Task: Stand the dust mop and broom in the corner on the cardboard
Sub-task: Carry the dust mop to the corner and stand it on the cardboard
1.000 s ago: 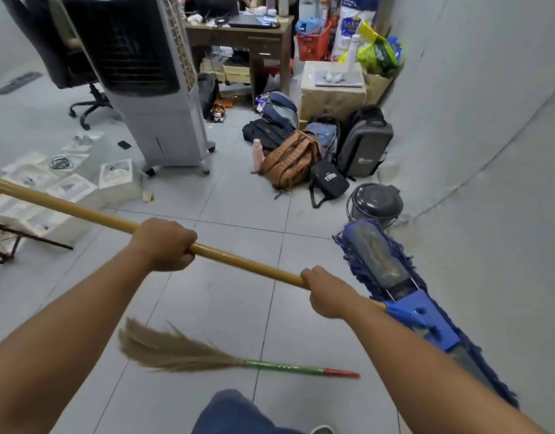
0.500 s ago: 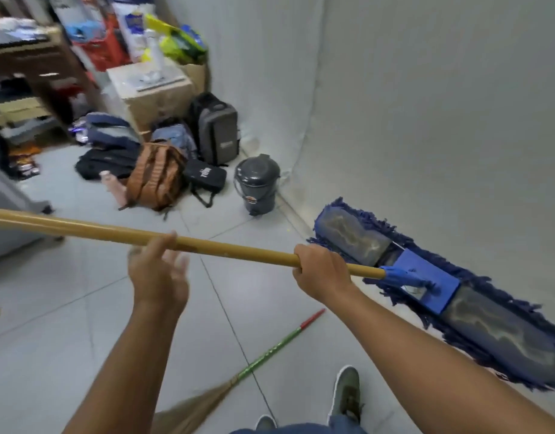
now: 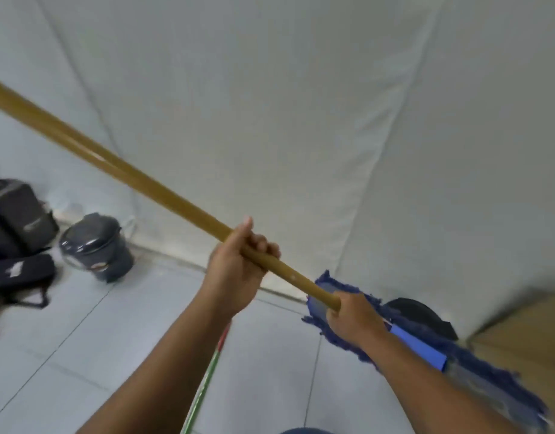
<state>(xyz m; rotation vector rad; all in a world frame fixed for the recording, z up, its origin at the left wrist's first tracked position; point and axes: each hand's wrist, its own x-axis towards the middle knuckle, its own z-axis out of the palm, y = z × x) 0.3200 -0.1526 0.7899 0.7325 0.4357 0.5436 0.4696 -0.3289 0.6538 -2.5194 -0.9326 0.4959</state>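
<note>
I hold the dust mop by its long wooden handle point(image 3: 138, 178), which runs from the upper left down to the lower right. My left hand point(image 3: 238, 264) grips the handle midway. My right hand point(image 3: 352, 319) grips it lower, just above the blue fringed mop head point(image 3: 476, 364), which hangs over the floor by the wall. The broom's green and red handle point(image 3: 212, 368) lies on the tiles beneath my left forearm; its bristles are out of view. Brown cardboard point(image 3: 526, 333) lies at the right edge, beyond the mop head.
A grey lidded bin point(image 3: 96, 247) stands by the wall at the left, beside dark bags point(image 3: 18, 214). A black rounded object point(image 3: 421, 314) sits behind the mop head. A white fabric-covered wall point(image 3: 301, 104) fills the upper view.
My view has swung right toward the wall and the cardboard. My left hand, open half a second ago, has closed on the handle again, nearer my right hand. The mop head moved toward the cardboard.
</note>
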